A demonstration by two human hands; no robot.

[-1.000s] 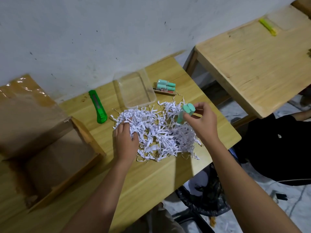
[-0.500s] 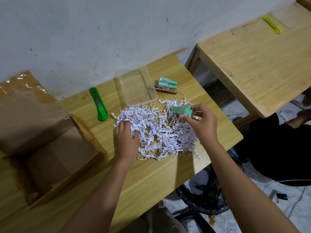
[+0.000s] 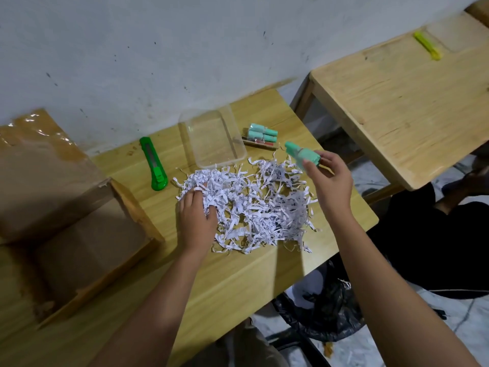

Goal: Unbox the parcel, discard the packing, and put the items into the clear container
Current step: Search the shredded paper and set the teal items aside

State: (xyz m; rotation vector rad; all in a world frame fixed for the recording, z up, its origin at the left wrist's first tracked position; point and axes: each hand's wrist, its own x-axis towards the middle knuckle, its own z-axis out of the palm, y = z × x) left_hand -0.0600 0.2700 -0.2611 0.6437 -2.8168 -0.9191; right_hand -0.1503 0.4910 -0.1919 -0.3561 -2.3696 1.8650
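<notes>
Aloft, the right hand pinches a mint-green bottle.

One container, one cutter, one box

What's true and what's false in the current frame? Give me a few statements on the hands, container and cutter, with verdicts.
1. The right hand holds a mint-green item in the air. True.
2. The clear container already holds unpacked goods. False: none show inside; the other green items lie beside it on the table.
3. The left hand rests on the shredded paper. True.
4. The green box cutter lies inside the cardboard box. False: it lies on the table, between the box and the container.
</notes>
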